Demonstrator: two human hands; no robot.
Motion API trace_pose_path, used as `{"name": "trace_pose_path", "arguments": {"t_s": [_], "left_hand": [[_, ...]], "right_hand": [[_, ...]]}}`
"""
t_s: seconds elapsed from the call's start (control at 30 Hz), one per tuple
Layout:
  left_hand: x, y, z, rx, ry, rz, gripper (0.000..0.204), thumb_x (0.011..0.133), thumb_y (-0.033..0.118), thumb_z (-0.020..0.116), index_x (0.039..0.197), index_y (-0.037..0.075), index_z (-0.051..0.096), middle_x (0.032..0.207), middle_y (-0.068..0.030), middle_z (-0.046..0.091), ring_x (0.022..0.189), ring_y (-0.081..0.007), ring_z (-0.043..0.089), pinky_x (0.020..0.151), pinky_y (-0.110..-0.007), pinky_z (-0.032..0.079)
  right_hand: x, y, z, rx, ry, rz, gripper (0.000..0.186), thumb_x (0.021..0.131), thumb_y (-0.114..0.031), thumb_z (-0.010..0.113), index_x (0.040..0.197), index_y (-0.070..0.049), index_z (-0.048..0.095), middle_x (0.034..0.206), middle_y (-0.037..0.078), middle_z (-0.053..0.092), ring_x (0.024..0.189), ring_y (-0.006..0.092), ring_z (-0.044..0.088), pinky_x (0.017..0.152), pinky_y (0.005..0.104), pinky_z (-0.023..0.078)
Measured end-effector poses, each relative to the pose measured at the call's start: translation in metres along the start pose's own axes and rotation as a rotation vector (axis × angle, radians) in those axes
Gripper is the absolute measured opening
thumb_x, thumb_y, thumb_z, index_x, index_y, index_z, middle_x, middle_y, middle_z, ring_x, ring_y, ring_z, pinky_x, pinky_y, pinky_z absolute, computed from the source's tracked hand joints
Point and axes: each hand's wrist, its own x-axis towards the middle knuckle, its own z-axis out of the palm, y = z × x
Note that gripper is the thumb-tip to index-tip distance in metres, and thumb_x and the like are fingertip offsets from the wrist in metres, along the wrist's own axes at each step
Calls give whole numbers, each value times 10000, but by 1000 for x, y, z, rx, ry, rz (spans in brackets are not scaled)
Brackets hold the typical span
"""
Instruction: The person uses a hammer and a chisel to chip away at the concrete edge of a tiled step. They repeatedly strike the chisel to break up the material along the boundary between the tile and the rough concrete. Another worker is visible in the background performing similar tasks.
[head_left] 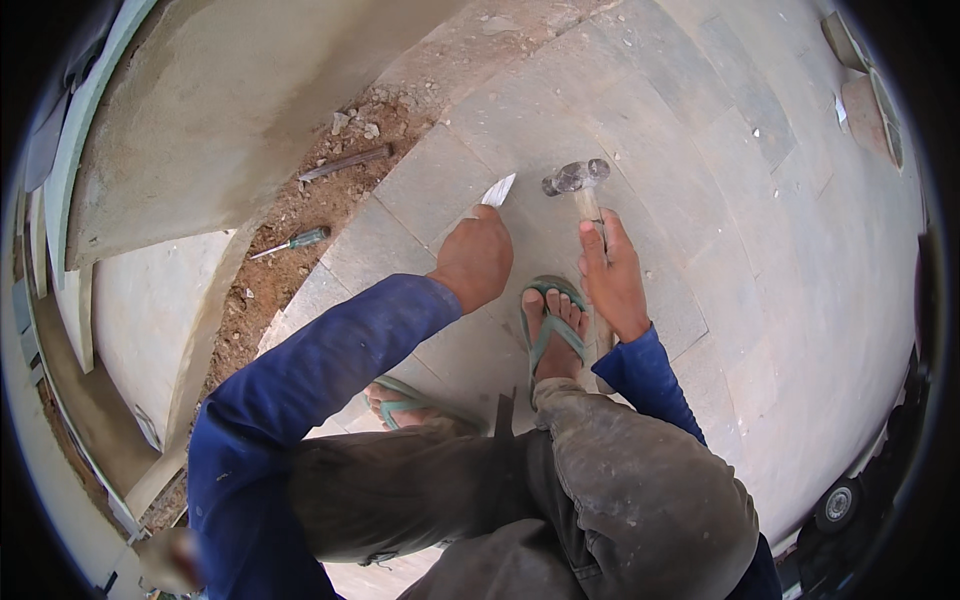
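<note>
My right hand (612, 275) is closed around the wooden handle of a hammer (577, 177). The hammer's worn metal head points away from me, above the paving, and its handle runs down past my hand. To the left, my left hand (475, 258) is clenched on a pale, pointed sliver (498, 190). Only the sliver's tip sticks out beyond the fingers; the rest is hidden, and its material is unclear. A gap separates the sliver from the hammer head. Both hands are above the grey tiles (430, 180), in front of my sandalled feet.
A screwdriver (308, 238) with a green handle lies in the strip of reddish soil (262, 285) at left. Farther along the strip is a dark narrow bar (345, 163) near small rubble. A plastered wall (200, 120) borders the soil. A vehicle wheel (838, 505) shows at lower right.
</note>
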Motion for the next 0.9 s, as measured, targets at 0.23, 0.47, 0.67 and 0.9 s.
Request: {"name": "trace_pose_path", "arguments": {"t_s": [0.23,0.47,0.67,0.9], "left_hand": [[-3,-6,7,-108,40,-100,359,859,85,578,1123,-139,483,850,-266,674,779,-400,696,765,-434,565],[1,-75,-31,-146,-129,102,243,891,102,570,1054,-56,482,746,-269,643,769,-452,669,715,-514,539],[-58,-69,-20,-190,-26,4,286,964,118,525,1185,-50,455,745,-281,639,726,-468,656,686,-533,529],[-39,-93,-12,-356,-44,43,312,1003,170,500,1240,-20,429,737,-293,624,776,-499,638,707,-560,498]], "right_hand": [[7,1,3,121,-18,31,434,1050,-385,505,1317,-44,478,671,-11,451,516,68,423,445,249,347],[1,-6,5,255,-67,125,413,1050,-384,513,1302,-59,471,649,-45,400,487,32,368,403,220,315],[-4,-7,-4,248,21,116,477,1036,-403,532,1326,-31,460,650,-37,418,493,37,381,422,221,333],[-4,-20,1,243,-76,136,567,1026,-397,542,1393,24,447,716,3,497,561,55,446,475,238,366]]}}
